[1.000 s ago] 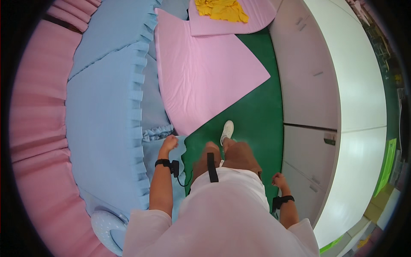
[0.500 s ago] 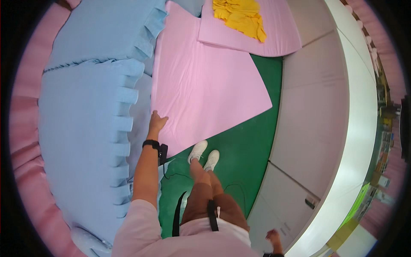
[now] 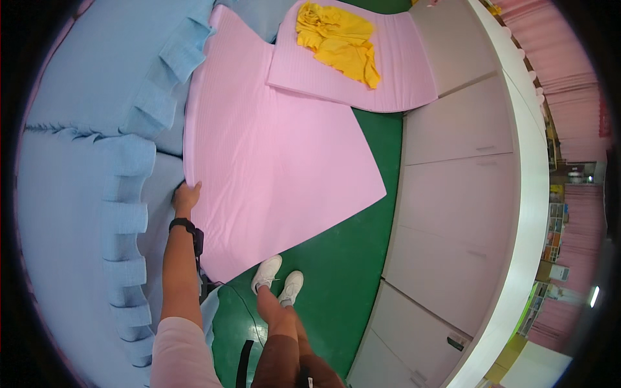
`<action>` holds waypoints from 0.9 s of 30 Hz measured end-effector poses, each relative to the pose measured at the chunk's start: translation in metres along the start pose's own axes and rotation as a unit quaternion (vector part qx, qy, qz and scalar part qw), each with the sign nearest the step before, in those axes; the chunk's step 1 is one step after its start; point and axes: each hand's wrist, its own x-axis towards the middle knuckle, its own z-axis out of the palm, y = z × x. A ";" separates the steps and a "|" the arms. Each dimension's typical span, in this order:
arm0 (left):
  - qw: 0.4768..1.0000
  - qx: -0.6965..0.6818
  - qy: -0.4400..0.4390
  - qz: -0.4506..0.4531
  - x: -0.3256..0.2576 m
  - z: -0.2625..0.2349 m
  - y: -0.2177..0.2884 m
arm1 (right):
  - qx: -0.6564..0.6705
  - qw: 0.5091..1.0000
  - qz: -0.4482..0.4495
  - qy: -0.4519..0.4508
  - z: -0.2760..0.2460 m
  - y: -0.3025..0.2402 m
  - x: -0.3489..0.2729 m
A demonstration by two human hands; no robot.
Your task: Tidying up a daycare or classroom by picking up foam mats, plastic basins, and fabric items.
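Note:
My left hand (image 3: 187, 198) grips the left edge of a thin pink mattress (image 3: 294, 168), its thumb on the top side and its other fingers partly hidden at the edge. The mattress lies slanted over the green floor, its left side against the blue-covered furniture, and it has some wrinkles near my hand. A black band with a small black device sits on my left wrist. My right hand is out of the picture.
A second pink mattress (image 3: 404, 61) lies at the far end with a crumpled yellow cloth (image 3: 343, 40) on it. Blue ruffled covers (image 3: 65, 213) line the left. White cabinets (image 3: 446, 207) line the right. A thin dark cable (image 3: 242, 301) crosses the green floor (image 3: 323, 317) by my white shoes.
My left hand has moved from the mattress's top near its left side onto the edge, fingers now around it. The view has shifted, and my right hand has left the picture.

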 end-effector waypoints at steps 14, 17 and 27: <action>0.945 0.112 0.066 0.299 -0.205 -0.111 0.162 | 0.121 0.990 -0.073 0.012 0.099 0.046 -0.051; 0.922 0.069 0.062 0.376 -0.268 -0.155 0.154 | 0.174 0.980 -0.098 0.007 0.128 0.087 -0.062; 0.813 -0.019 -0.055 0.580 -0.502 -0.265 0.210 | -0.214 0.835 -0.418 0.286 0.257 0.316 0.071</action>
